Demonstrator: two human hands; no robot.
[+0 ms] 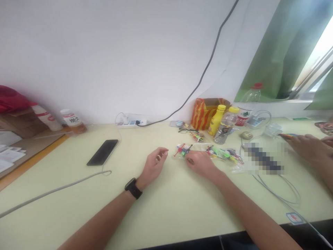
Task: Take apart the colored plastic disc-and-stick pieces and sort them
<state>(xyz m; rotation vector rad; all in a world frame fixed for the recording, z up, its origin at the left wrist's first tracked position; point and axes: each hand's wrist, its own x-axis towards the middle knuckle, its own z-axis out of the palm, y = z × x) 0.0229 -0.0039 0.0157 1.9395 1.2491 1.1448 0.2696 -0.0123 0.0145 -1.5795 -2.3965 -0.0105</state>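
Right hand (200, 163) lies on the near edge of the clear plastic bag of small colourful pieces (221, 152); can't tell if it's pinching. Bag sits mid pale-yellow table (166, 208), long axis left-right. Left hand (154, 166) half-curled, empty, just left of the bag.

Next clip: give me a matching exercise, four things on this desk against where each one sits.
1. black phone
2. yellow bottle
3. black wristband
4. clear bag of colourful pieces

A. touched by the right hand
B. beside the orange striped bag
C. flat on the table, left of the left hand
D. on the left wrist

Pairs: 1-C, 2-B, 3-D, 4-A
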